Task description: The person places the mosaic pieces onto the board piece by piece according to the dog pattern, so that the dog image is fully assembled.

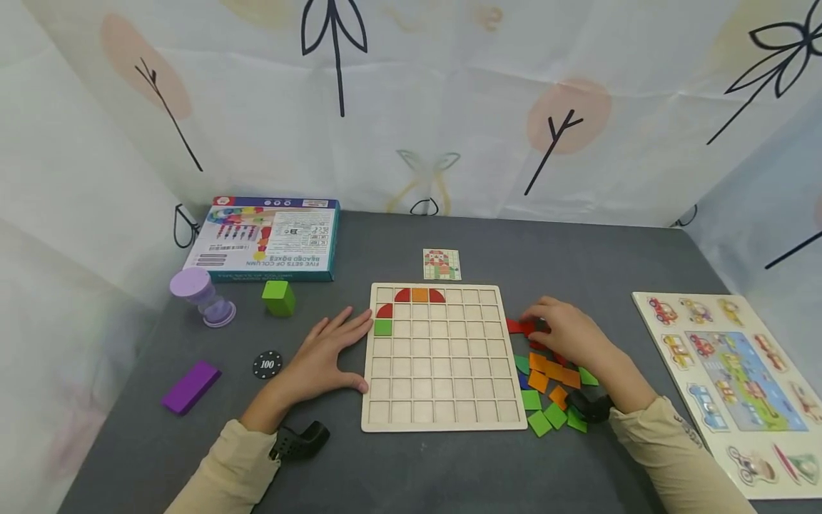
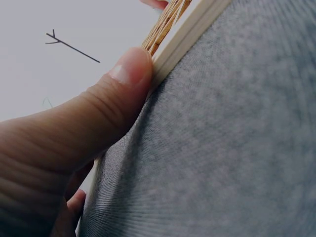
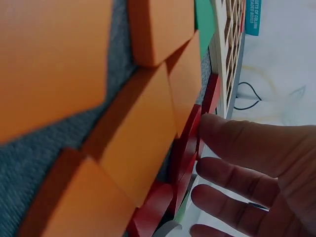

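A person in cream sleeves works a mosaic puzzle on a grey felt-like tabletop. The pale wooden grid board [image 1: 443,357] holds only five pieces in its top-left corner: three red quarter-rounds, one orange square and one green square. Nearly every cell is still bare, so by this view the picture is barely begun. Just right of the board lies the pile of loose tiles [image 1: 549,385], flat, smooth-painted squares and curved bits in orange, green, red and a little blue. The right hand [image 1: 568,334] rests on the pile's far end, fingers bent onto the red tiles [image 1: 521,327]; whether it pinches one cannot be told. The left hand [image 1: 327,353] lies flat, fingers straight, thumb pressed against the board's left edge. Beyond the board sits a small pattern card [image 1: 442,264].
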The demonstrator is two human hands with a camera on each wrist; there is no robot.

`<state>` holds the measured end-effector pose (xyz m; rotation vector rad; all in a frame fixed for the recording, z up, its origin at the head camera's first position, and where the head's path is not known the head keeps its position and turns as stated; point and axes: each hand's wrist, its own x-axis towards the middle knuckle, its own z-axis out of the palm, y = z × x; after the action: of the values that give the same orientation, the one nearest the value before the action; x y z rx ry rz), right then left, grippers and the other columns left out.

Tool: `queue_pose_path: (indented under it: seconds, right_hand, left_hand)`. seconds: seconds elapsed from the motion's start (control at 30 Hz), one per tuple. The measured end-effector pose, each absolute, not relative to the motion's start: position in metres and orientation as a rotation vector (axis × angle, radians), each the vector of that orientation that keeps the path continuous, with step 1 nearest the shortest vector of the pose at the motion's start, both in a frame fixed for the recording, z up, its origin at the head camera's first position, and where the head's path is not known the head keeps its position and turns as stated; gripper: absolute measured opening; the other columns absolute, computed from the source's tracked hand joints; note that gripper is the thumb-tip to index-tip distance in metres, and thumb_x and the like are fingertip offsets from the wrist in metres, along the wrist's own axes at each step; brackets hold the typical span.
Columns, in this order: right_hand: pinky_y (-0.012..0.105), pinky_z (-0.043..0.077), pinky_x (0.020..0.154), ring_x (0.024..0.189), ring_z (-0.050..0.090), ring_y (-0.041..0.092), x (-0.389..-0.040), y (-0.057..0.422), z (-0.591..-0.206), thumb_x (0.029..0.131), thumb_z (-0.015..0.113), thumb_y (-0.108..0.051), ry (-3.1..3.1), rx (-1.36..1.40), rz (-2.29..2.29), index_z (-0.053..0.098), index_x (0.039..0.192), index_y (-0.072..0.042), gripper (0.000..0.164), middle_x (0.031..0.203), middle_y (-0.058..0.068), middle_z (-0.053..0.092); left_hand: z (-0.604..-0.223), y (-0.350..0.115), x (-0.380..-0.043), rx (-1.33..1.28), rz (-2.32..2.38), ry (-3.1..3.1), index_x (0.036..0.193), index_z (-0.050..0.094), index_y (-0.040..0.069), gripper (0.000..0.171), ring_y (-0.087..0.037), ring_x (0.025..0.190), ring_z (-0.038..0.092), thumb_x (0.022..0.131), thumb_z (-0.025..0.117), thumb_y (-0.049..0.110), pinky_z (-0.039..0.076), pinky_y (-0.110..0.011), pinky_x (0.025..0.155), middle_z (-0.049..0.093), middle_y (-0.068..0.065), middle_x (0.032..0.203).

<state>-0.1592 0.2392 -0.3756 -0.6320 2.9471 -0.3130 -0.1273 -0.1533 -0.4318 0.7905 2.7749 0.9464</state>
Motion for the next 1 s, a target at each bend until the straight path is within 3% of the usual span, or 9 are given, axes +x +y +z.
queue_pose_path:
  seconds: [0.47, 1.0]
  right_hand:
    - [0.033, 0.047, 0.058, 0.072, 0.054, 0.016, -0.161, 0.231, -0.373, 0.078, 0.067, -0.025, 3.062, -0.609, -0.211, 0.063, 0.097, -0.01, 0.024, 0.09, 0.004, 0.059]
    - [0.02, 0.04, 0.052, 0.065, 0.048, 0.004, -0.157, 0.096, -0.365, 0.077, 0.065, -0.026, 2.955, -1.05, -0.283, 0.061, 0.087, -0.018, 0.013, 0.082, -0.008, 0.056]
  left_hand:
    - [-0.435, -0.153, -0.128, 0.79, 0.945, 2.782, 0.141, 0.028, 0.017, 0.103, -0.024, 0.136, 0.009, 0.056, 0.071, 0.057, 0.002, -0.052, 0.104, 0.022, 0.005, 0.147]
    - [-0.433, -0.153, -0.127, 0.788, 0.962, 2.777, 0.14, 0.03, 0.016, 0.1, -0.025, 0.136, 0.009, 0.057, 0.072, 0.054, 0.003, -0.052, 0.104, 0.022, 0.004, 0.146]
